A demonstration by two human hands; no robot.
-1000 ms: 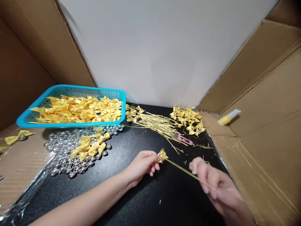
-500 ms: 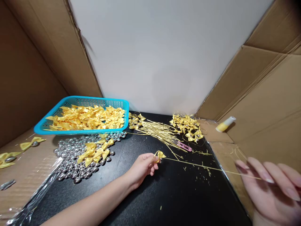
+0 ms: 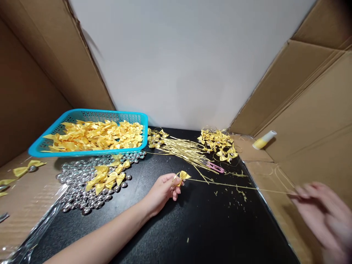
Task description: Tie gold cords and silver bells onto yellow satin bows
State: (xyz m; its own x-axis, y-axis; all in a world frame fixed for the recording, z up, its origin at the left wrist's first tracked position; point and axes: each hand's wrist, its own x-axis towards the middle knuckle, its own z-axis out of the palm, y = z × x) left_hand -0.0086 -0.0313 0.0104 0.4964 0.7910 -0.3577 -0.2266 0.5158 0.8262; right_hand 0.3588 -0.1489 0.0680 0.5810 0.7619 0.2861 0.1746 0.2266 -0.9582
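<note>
My left hand [image 3: 161, 190] rests on the black table [image 3: 198, 227] with its fingers pinched round a small yellow satin bow [image 3: 182, 176]. A thin gold cord [image 3: 239, 187] runs from the bow, stretched taut to the right. My right hand [image 3: 319, 212] is at the far right over the cardboard, blurred by motion, its fingertips closed on the cord's end.
A blue basket [image 3: 49, 146] of yellow bows stands at the back left, with silver beads [image 3: 79, 179] and loose bows [image 3: 107, 178] in front. Gold cords [image 3: 184, 149], finished bows [image 3: 218, 143] and a pink clip [image 3: 216, 167] lie behind. A yellow tube [image 3: 263, 140] rests on cardboard.
My right hand has pulled away to the right, drawing the gold cord out taut and nearly level. My left hand kept the bow pinched and shifted slightly left.
</note>
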